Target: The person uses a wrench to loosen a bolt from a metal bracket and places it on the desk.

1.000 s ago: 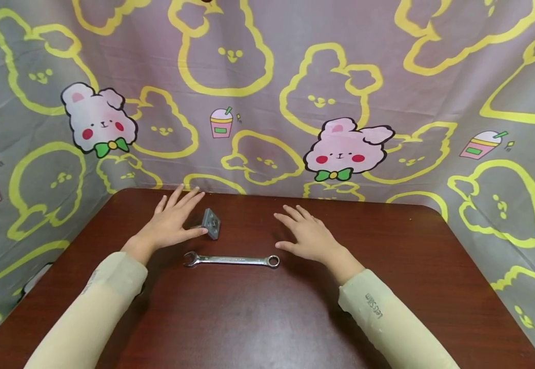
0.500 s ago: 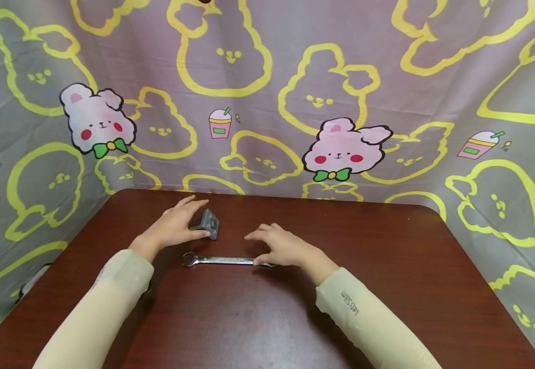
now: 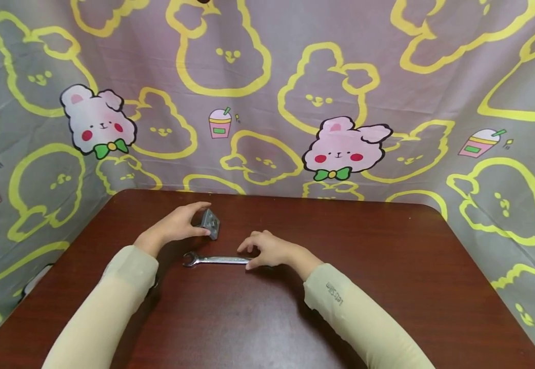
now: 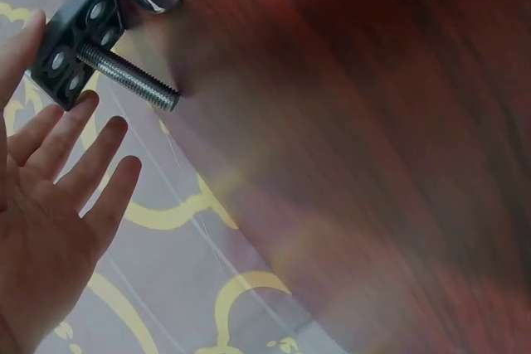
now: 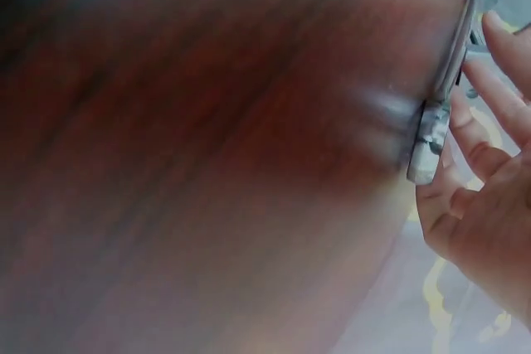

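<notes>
As the right hand (image 3: 273, 250) straddles the wrench (image 3: 223, 260), the left hand (image 3: 174, 225) flanks a dark plate (image 3: 211, 224).
Right fingers are bent, thumb apart, over the wrench's right portion, flat on the table (image 3: 249, 318) — contact cannot be told. Beyond it, left thumb and fingers stand parted around the plate, its threaded stud (image 4: 133, 78) projecting — firm hold unconfirmed. Patterned cloth (image 3: 258, 46) hangs behind.

This looks like a curtained booth, with bunny-print cloth (image 3: 258, 113) surrounding a wood-grained table (image 3: 230, 318).
</notes>
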A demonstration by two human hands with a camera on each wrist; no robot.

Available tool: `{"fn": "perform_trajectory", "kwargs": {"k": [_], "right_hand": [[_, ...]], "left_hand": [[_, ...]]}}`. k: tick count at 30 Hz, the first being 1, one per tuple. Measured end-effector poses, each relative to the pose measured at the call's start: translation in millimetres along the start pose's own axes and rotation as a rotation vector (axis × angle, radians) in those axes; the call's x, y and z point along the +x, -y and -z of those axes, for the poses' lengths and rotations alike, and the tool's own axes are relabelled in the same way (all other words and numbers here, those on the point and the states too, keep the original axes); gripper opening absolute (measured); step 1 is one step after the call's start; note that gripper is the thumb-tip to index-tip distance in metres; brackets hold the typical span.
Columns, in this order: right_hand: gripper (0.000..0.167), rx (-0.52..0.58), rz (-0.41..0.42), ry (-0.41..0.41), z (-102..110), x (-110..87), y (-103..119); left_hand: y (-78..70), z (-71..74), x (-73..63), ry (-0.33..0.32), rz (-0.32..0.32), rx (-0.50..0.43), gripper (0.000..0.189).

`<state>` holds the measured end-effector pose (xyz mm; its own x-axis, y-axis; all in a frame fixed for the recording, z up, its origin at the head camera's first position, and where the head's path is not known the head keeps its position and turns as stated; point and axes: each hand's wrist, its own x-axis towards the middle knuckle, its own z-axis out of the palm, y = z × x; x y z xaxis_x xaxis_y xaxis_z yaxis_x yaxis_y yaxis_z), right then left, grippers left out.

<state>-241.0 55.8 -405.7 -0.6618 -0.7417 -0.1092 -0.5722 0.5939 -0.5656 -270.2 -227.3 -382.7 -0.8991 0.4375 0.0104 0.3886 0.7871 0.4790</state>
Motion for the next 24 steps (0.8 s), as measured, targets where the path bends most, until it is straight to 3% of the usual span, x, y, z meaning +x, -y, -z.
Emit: {"fn": "perform_trajectory", "kwargs": {"k": [11,18,24], "right_hand": [[0.025,-0.101,-0.004,0.003,-4.8,7.5,5.1],[0.017,-0.161,0.001,0.015,-4.4,11.0,8.1],[0.017,-0.12,-0.045,0.048,-2.7,10.2,8.8]], "left_hand": [[2.5,0.0,6.0,0.072,0.037,-0.07,0.08],[2.6,-1.7,7.1,0.079,0.061,-0.116,0.08],[4.9,-1.9,6.7,0.087,0.068,-0.14,0.08]]}}
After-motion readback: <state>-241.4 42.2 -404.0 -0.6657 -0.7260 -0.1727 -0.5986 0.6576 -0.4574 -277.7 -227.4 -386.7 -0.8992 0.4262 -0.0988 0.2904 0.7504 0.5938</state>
